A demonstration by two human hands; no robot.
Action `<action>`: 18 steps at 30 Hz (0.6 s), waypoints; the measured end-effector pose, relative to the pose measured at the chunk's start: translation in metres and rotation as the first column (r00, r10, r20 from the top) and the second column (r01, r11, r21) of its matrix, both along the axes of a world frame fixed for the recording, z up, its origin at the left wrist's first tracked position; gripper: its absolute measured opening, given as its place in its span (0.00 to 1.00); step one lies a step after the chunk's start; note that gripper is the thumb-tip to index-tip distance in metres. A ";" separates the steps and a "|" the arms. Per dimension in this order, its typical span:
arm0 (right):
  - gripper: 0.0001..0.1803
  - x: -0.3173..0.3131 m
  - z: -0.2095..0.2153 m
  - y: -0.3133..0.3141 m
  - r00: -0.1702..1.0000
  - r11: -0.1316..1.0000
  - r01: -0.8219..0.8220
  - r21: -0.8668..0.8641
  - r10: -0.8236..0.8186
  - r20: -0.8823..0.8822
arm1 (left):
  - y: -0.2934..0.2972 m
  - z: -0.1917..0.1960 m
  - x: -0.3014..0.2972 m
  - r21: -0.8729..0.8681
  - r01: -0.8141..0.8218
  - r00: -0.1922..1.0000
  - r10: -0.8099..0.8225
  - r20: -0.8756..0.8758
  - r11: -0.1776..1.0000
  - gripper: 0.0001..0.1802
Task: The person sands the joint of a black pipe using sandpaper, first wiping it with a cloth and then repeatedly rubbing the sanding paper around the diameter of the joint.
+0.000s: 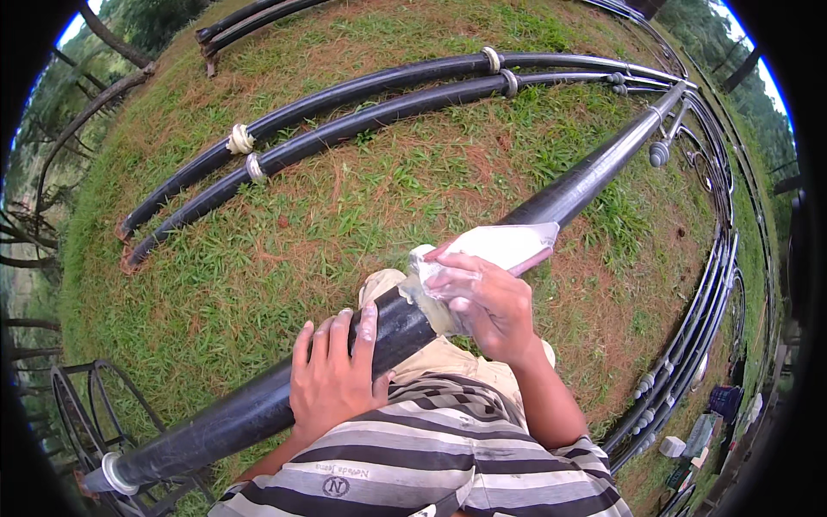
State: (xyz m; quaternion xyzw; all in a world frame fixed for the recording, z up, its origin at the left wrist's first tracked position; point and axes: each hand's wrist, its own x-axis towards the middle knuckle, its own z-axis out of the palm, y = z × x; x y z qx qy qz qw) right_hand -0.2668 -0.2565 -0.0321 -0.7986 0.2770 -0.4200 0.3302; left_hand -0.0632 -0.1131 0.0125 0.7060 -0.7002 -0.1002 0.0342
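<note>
A thick black pipe (pixel 233 401) slants across my lap from lower left toward the upper right. My left hand (pixel 336 370) is closed over it from above, fingers spread across the top and thumb on the near side. White smears mark the fingertips. Further along, a pale, cream-coloured band (pixel 438 314) circles the pipe. My right hand (pixel 487 302) is at this band, its whitened fingers curled on a white clump (pixel 422 258). Just beyond the knuckles, a white sheet-like packet (pixel 508 246) with a pinkish edge lies across the pipe. The right palm is hidden.
Two black pipes (pixel 370 108) with pale rings lie on the grass ahead. More pipes (pixel 689 336) run along the right side. A dark metal frame (pixel 103 405) stands at the lower left, near a pipe end with a white ring (pixel 118 474). Boxes (pixel 698 435) sit far right.
</note>
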 end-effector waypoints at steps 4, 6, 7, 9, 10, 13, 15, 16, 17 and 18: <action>0.07 -0.026 -0.015 0.031 0.997 0.997 0.070 0.012 -0.071 0.040 | -0.007 -0.001 -0.004 0.010 0.011 0.999 -0.011 -0.031 1.000 0.53; 0.08 -0.009 -0.008 -0.003 0.995 0.996 0.027 -0.084 -0.035 -0.099 | -0.005 -0.006 -0.002 0.021 0.018 0.998 -0.016 -0.065 1.000 0.56; 0.07 0.007 -0.005 -0.025 0.987 0.999 -0.050 -0.001 0.050 -0.154 | -0.007 -0.002 -0.002 0.018 0.005 0.998 -0.004 -0.056 1.000 0.56; 0.12 0.019 0.008 -0.044 0.945 0.938 -0.116 0.327 0.205 -0.254 | -0.008 0.001 -0.003 0.025 -0.026 0.998 0.028 -0.060 0.999 0.56; 0.12 0.017 0.006 -0.039 0.944 0.937 -0.131 0.325 0.218 -0.249 | -0.006 0.002 -0.002 0.023 -0.040 0.998 0.041 -0.054 0.999 0.56; 0.10 -0.009 -0.006 0.001 1.000 1.000 0.007 -0.009 -0.007 -0.028 | -0.007 -0.001 -0.001 0.029 -0.024 0.997 0.026 -0.073 0.999 0.56; 0.14 -0.026 -0.016 0.026 0.998 0.997 0.066 -0.038 -0.067 -0.011 | -0.007 -0.001 -0.002 0.035 -0.026 0.996 0.028 -0.080 0.999 0.56; 0.15 -0.024 -0.018 0.034 0.994 0.993 0.108 -0.045 -0.107 0.012 | -0.006 -0.001 0.000 0.033 -0.005 0.997 0.008 -0.075 0.999 0.56; 0.18 -0.022 -0.017 0.028 0.996 0.996 0.084 -0.006 -0.084 0.032 | -0.006 -0.001 0.002 0.013 0.022 0.999 -0.021 -0.039 1.000 0.54; 0.14 -0.019 -0.014 0.007 0.998 0.997 0.037 -0.062 -0.040 -0.053 | -0.008 0.000 0.001 0.018 0.023 0.999 -0.023 -0.040 1.000 0.54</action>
